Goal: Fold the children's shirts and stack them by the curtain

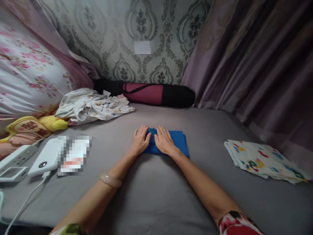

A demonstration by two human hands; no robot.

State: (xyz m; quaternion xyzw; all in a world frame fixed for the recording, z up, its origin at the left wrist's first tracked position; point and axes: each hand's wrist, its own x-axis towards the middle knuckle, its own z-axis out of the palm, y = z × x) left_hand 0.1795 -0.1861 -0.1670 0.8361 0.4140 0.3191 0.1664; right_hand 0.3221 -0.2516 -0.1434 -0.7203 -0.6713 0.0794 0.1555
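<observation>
Both forearms reach in from the near edge of the grey bed [151, 195]; left hand [141, 139] and right hand [163, 140] lie flat, fingers spread, side by side, pressing on a folded blue cloth [179, 140] mid-bed. Neither grips anything. Folded patterned cloth [259, 160] near right edge. Crumpled clothes [90, 106] toward far-left corner, power bank [46, 158] and power strip [17, 156] at left edge.

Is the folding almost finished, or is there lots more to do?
Partly. The patterned cloth on the right already lies folded. Both hands, left hand and right hand, press flat on the folded blue cloth. The crumpled pile of clothes looks unfolded.
</observation>
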